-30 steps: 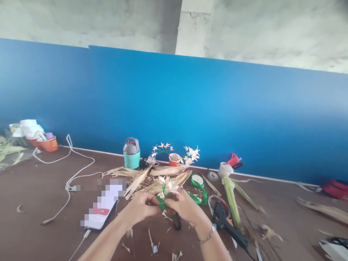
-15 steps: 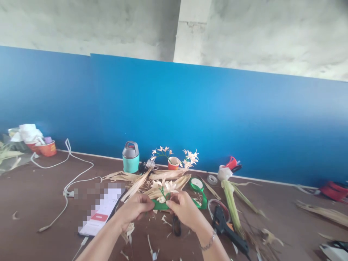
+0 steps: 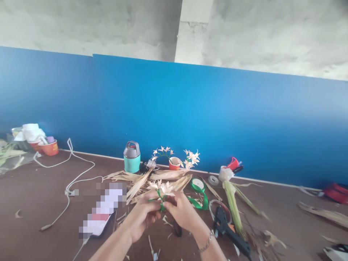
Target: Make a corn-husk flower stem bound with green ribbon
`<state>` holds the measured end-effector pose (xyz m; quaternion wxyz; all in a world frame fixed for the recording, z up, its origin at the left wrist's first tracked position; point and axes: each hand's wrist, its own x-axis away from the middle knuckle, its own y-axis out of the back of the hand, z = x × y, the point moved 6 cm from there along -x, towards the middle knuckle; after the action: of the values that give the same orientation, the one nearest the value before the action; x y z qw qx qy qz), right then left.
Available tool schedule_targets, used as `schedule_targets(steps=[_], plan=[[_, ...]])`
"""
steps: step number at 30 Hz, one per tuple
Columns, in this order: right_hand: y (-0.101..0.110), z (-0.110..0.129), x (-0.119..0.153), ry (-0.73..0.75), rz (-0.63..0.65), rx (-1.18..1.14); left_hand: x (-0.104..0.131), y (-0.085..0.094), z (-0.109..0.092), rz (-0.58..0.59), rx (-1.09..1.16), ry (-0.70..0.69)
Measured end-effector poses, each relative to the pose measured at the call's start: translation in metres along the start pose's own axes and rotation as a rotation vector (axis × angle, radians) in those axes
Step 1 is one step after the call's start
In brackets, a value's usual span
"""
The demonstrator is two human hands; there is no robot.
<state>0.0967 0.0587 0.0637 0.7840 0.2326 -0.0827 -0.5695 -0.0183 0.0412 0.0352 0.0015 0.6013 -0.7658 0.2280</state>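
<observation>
Pale flower spray (image 3: 162,188) upright between both hands' fingers (image 3: 169,206)

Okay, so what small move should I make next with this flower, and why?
I'd probably press the green material snug against the stem: the right hand pinches it just below the pale blossoms, and the left hand is right beside it, close enough to help.

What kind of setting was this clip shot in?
Probably a small craft workshop or makeshift workspace: a glue gun, a spool of green ribbon and dried husks lie on a brown tabletop, with a bare, rough wall behind a blue partition.
</observation>
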Motion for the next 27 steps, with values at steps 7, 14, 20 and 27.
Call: schedule_targets(steps=[7, 14, 20, 27], plan=[[0.001, 0.001, 0.002, -0.029, -0.008, 0.038, -0.003, 0.010, 0.003, -0.128, -0.257, -0.051], [-0.008, -0.011, 0.004, -0.101, 0.030, 0.030, -0.004, 0.011, 0.009, -0.031, -0.425, 0.033], [-0.009, -0.015, 0.006, -0.152, 0.033, -0.002, -0.004, 0.012, 0.008, 0.038, -0.327, 0.048], [-0.009, -0.016, 0.006, -0.147, 0.024, -0.019, -0.007, 0.015, 0.012, 0.046, -0.334, 0.064]])
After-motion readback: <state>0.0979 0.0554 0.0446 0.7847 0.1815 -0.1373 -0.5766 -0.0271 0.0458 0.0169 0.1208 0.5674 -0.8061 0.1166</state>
